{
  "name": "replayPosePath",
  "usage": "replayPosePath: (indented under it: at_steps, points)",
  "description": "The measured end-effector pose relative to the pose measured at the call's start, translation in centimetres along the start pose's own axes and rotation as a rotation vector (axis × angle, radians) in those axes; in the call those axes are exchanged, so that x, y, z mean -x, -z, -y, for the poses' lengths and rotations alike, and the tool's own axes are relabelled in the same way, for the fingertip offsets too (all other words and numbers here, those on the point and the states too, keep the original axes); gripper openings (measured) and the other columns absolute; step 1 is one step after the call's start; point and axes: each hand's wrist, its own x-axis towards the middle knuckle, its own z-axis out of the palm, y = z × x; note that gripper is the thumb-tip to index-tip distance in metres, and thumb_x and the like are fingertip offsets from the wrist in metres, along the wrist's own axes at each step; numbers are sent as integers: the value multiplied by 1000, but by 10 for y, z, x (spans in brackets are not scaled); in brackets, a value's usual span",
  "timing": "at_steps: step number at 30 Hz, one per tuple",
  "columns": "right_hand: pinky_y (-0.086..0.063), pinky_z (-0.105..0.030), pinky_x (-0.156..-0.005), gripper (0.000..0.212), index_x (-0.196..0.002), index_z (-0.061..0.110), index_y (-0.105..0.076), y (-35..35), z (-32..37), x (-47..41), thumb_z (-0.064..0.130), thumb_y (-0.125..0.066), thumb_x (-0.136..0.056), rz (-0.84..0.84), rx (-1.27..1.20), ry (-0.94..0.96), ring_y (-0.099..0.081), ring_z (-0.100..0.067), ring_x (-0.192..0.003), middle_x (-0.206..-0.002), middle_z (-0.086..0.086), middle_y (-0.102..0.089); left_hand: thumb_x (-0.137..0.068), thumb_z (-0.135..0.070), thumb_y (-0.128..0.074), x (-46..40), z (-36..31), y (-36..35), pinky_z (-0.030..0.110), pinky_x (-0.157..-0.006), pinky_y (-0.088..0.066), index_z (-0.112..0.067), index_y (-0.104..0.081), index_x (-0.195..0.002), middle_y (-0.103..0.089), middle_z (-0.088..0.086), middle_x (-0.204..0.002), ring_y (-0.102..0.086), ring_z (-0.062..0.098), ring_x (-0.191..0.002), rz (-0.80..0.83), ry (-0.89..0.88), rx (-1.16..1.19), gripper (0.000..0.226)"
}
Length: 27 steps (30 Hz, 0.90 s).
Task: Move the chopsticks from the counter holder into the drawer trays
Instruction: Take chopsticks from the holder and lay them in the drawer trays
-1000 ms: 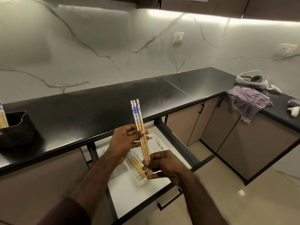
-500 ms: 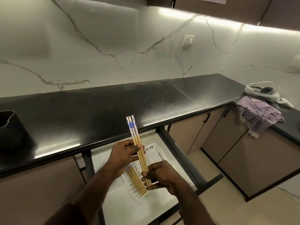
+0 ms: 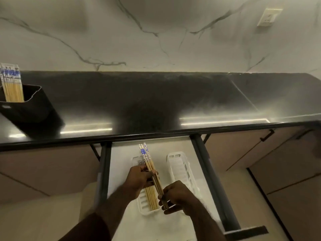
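Lowered now over the left tray point(image 3: 141, 203): chopsticks point(image 3: 151, 168) pinched by left hand point(image 3: 141, 179) and right hand point(image 3: 175, 197). Some already laid there; more waiting in the holder point(image 3: 26, 105); right tray point(image 3: 182, 169) bare.

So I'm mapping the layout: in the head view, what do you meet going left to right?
black holder with chopsticks → left tray → held chopsticks → right tray → wall socket

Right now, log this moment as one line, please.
left hand+right hand: hold chopstick bundle | over left tray, partly filled | right tray empty | holder: chopsticks remain
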Motion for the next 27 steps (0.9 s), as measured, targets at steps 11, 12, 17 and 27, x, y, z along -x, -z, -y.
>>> replayPosePath:
  at_steps: [11,12,17,27]
  points:
    - [-61,-36,-71,17,-105,-8,-64,-19,-25,-66,5,-59,-95,90,59,-159,-66,-21,-65,-81,-13,-68,-89,8,-58,-32,53,-1,43,-78,-57,3,-63,-116,-68,24,-111,-66,39,-102,-183,167,30,28]
    - [-62,-35,-69,23,-111,-9,-62,-22,-26,-72,6,-60,-94,84,56,-166,-67,-21,-66,-85,-15,-69,-89,7,-57,-33,55,0,41,-76,-57,2,-62,-118,-68,22,-112,-66,38,-103,-182,175,28,29]
    - [-63,-38,-64,24,-112,-8,-61,-34,-25,-98,6,-61,-93,20,22,-163,-71,-23,-63,-85,-17,-72,-89,5,-60,-42,59,10,48,-95,-51,2,-40,-140,-60,22,-125,-61,37,-112,-215,214,21,56]
    - [-56,-30,-45,20,-112,-2,-60,-56,-18,-125,2,-60,-92,-60,-26,-137,-68,-21,-50,-75,-14,-70,-92,-2,-54,-49,68,20,32,-84,-51,-4,-54,-130,-63,0,-100,-62,23,-101,-263,168,-174,37]
